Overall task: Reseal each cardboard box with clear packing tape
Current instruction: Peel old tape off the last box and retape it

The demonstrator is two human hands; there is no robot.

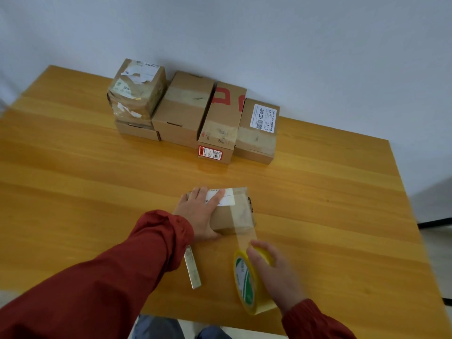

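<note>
- Loose strip [192, 270]: lying on the table [97, 179], near-left of the small box.
- Left hand [195, 214]: flat on the small box [223, 220], fingers straight, pinning it.
- Row of boxes [186, 106]: well behind the small box.
- Clear tape [244, 231]: crosses the small box's long axis and runs off its near side.
- Tape roll [245, 287]: near-right of the small box.
- Right hand [274, 272]: fingers curled round the roll, nearer the free tape, so it likely does the parting.

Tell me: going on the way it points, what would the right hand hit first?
Probably the small box, ahead of the right hand and its tape roll; depth is unclear.
</note>
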